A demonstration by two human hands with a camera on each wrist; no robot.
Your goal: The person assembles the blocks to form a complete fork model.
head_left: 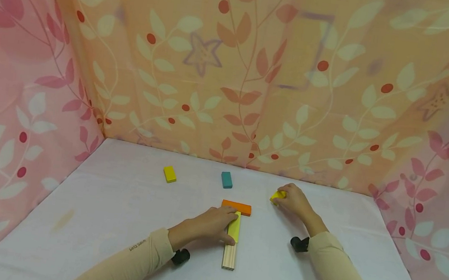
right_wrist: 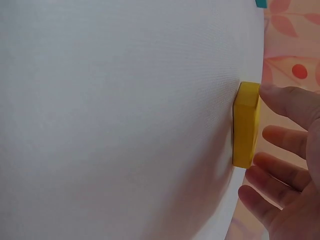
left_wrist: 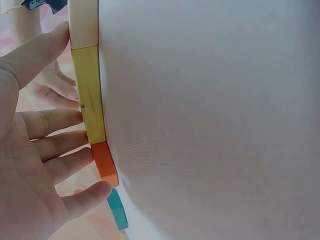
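A yellow block (head_left: 234, 227) and a plain wood block (head_left: 228, 257) lie end to end, with an orange block (head_left: 237, 207) crosswise at their far end. My left hand (head_left: 214, 224) touches this row from the left. In the left wrist view its fingers (left_wrist: 62, 145) are fairly straight, spread along the yellow and orange blocks, while the thumb reaches the wood block (left_wrist: 84, 22). On the right, my right hand (head_left: 296, 200) pinches another yellow block (head_left: 278, 196) between thumb and fingers. The right wrist view shows that yellow block (right_wrist: 245, 125) at or close to the table surface.
Toward the back of the white table (head_left: 113, 220) lie a third yellow block (head_left: 170, 174), left, and a teal block (head_left: 226, 180), near the middle. A floral curtain (head_left: 233, 66) stands behind the table and along both sides. Black wrist cameras (head_left: 181, 257) hang under the sleeves.
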